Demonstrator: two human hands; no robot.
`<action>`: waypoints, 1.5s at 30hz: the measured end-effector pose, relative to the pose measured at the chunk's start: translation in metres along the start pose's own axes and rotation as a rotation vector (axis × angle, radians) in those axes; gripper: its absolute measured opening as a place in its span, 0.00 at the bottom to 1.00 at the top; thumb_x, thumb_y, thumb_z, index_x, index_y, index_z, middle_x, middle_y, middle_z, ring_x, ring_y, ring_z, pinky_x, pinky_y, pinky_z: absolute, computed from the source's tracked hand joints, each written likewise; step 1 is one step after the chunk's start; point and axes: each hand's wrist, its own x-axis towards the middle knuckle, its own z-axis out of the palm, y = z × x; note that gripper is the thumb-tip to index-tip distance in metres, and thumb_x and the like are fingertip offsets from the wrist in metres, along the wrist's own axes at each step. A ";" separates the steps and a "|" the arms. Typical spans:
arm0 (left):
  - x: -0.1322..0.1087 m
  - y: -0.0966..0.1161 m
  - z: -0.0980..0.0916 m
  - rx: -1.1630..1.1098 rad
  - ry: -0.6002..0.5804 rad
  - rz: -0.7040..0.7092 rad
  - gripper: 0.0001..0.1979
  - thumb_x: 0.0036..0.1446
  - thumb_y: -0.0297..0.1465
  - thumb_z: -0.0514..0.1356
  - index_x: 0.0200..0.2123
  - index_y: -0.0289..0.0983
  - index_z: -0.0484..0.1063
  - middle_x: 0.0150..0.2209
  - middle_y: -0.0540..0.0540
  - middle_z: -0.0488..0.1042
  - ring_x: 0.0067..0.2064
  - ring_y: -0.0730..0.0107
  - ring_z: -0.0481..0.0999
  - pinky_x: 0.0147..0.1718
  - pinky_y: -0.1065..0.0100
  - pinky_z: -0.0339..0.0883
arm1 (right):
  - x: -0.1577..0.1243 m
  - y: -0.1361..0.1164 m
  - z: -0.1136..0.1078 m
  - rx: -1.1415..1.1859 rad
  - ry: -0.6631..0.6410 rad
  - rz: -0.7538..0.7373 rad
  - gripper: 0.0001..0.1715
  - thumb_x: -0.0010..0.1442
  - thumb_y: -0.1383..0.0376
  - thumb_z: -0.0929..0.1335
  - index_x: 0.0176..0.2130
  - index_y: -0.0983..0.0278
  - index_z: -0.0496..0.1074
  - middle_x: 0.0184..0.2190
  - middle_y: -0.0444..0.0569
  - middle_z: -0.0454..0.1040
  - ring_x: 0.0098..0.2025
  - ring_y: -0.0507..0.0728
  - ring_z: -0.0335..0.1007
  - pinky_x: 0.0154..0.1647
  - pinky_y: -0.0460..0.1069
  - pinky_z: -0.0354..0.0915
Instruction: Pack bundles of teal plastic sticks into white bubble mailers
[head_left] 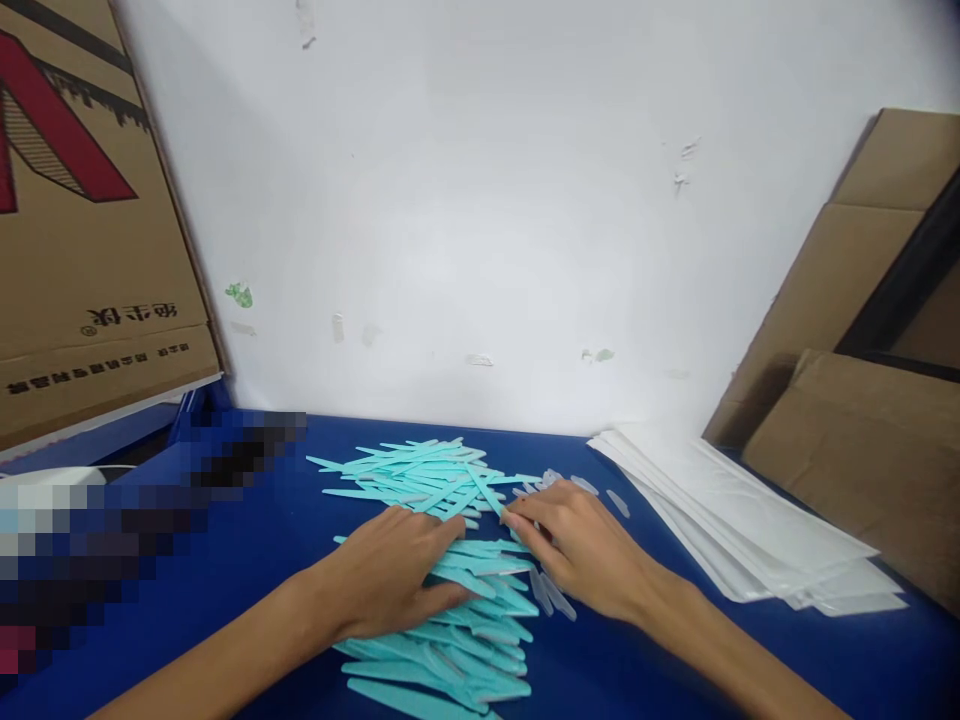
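Turquoise eyebrow razors lie in two heaps: a loose far pile (420,470) and a more aligned near pile (480,640). My left hand (397,570) rests over the left side of the near pile, its thumb spread away from the index finger. Part of its fingers is hidden behind the hand. Between the thumb and fingertips of my right hand (585,550) is one eyebrow razor (486,490), slanting up and left over the far pile. Small translucent blade covers (553,597) lie beside and beneath my right hand.
A fanned stack of white sheets or bags (750,530) lies to the right on the blue table (255,600). Cardboard (862,450) leans behind it. At left stands a large printed carton (97,250). A white wall (465,220) bounds the table's far edge.
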 end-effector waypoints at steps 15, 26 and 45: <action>0.001 0.004 -0.006 0.094 -0.051 0.073 0.18 0.63 0.43 0.57 0.52 0.41 0.67 0.34 0.46 0.77 0.32 0.56 0.76 0.30 0.64 0.63 | -0.003 0.011 -0.012 0.087 -0.261 0.000 0.14 0.68 0.59 0.64 0.36 0.59 0.77 0.30 0.41 0.79 0.31 0.53 0.72 0.32 0.46 0.57; 0.006 -0.006 -0.010 0.029 0.115 -0.192 0.30 0.63 0.55 0.52 0.53 0.36 0.65 0.37 0.41 0.78 0.37 0.51 0.78 0.28 0.65 0.62 | 0.000 0.019 -0.011 -0.138 -0.137 -0.032 0.13 0.70 0.60 0.63 0.42 0.58 0.76 0.39 0.45 0.77 0.36 0.55 0.73 0.32 0.48 0.58; 0.011 -0.033 -0.013 0.252 0.214 -0.260 0.13 0.64 0.35 0.57 0.50 0.37 0.65 0.35 0.43 0.80 0.37 0.52 0.80 0.29 0.65 0.62 | -0.003 0.000 0.016 -0.541 -0.133 -0.300 0.11 0.62 0.76 0.66 0.43 0.64 0.70 0.39 0.47 0.72 0.27 0.51 0.68 0.20 0.51 0.41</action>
